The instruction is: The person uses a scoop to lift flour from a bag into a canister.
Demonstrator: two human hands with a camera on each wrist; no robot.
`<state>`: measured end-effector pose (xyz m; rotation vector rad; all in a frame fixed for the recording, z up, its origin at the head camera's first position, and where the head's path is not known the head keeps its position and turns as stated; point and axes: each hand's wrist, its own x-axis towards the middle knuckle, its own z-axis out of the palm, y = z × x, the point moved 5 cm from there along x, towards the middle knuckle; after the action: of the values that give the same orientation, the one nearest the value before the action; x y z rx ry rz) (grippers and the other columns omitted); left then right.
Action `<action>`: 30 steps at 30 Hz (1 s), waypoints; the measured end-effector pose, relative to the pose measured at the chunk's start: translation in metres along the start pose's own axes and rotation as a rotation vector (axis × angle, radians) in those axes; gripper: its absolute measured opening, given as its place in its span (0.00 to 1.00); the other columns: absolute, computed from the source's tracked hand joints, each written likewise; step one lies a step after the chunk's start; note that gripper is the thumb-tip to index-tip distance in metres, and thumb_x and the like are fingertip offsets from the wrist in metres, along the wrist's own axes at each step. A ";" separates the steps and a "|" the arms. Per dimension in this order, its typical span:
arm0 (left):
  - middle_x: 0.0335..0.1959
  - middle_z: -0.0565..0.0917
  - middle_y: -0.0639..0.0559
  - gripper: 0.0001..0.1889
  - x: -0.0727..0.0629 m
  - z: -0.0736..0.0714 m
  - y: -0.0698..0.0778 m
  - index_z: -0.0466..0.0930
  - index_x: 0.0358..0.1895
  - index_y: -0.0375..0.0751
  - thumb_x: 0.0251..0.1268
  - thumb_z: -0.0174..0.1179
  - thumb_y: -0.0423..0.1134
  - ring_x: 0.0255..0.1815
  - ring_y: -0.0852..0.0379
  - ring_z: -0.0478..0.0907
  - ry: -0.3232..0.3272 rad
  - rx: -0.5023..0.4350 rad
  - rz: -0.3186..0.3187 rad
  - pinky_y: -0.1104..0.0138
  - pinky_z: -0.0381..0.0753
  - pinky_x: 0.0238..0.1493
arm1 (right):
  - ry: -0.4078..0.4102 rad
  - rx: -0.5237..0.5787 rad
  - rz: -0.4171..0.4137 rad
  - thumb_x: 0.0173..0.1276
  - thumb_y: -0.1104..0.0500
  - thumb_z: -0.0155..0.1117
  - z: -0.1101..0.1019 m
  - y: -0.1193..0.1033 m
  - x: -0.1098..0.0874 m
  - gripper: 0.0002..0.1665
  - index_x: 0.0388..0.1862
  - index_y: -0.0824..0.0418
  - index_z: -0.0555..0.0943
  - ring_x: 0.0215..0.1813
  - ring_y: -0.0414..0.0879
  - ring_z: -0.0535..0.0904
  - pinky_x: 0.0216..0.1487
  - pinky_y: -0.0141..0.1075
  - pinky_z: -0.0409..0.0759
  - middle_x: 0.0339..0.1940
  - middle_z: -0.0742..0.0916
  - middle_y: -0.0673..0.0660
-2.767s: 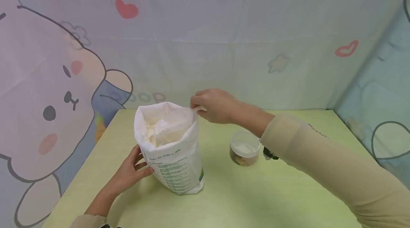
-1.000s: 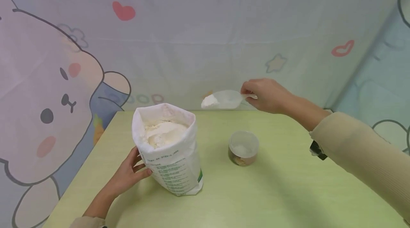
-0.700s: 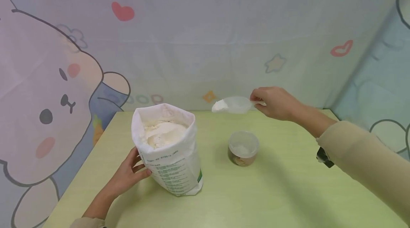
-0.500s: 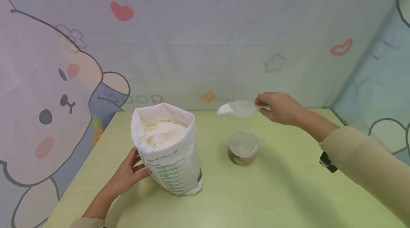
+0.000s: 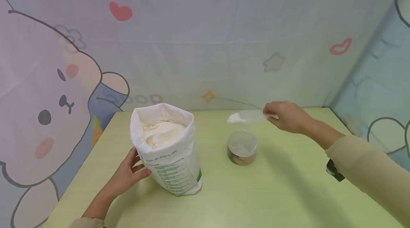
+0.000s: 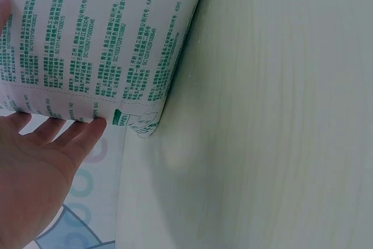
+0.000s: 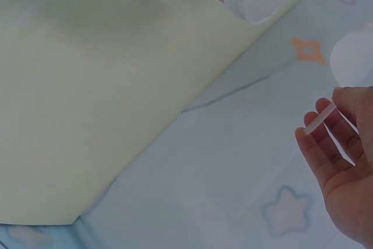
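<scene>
A tall white flour bag (image 5: 171,165) stands with its top turned open, showing pale powder (image 5: 163,133) inside. My left hand (image 5: 128,174) holds its left side, thumb on the printed front. In the left wrist view, the fingertips of the left hand (image 6: 44,164) meet the bag's edge. My right hand (image 5: 288,117) pinches the handle of a translucent scoop (image 5: 254,117), with white powder (image 5: 236,118) heaped at its tip. The scoop is above and behind a clear-walled jar (image 5: 242,149) with some white contents. In the right wrist view, the scoop's handle (image 7: 319,119) crosses the fingers.
Both items stand on a pale yellow-green table (image 5: 224,203). Directly behind its far edge hangs a printed cloth (image 5: 192,42) with a cartoon animal at left. Another printed cloth (image 5: 384,89) closes off the right side.
The right hand has lifted the loaded scoop out of the bag, carried it right, then lowered it towards the jar. The left hand stays at the bag.
</scene>
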<state>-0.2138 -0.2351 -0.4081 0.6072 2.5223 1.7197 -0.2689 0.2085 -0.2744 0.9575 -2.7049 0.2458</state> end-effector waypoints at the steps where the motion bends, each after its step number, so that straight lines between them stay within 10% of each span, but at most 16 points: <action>1: 0.68 0.55 0.42 0.44 0.000 0.000 0.000 0.44 0.72 0.44 0.56 0.63 0.32 0.58 0.77 0.61 0.000 -0.001 0.000 0.77 0.71 0.55 | -0.003 -0.005 0.000 0.58 0.67 0.64 0.000 0.001 -0.001 0.06 0.35 0.62 0.79 0.37 0.50 0.81 0.38 0.44 0.81 0.34 0.84 0.54; 30: 0.68 0.55 0.44 0.44 0.000 0.001 -0.001 0.43 0.72 0.46 0.57 0.63 0.34 0.59 0.77 0.60 -0.005 0.012 -0.012 0.77 0.71 0.55 | -0.124 -0.262 -0.017 0.55 0.69 0.66 0.000 0.002 0.002 0.10 0.35 0.59 0.79 0.36 0.52 0.78 0.30 0.41 0.80 0.32 0.81 0.53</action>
<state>-0.2136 -0.2352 -0.4094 0.5956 2.5291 1.6990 -0.2714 0.2093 -0.2738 0.9437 -2.7477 -0.1729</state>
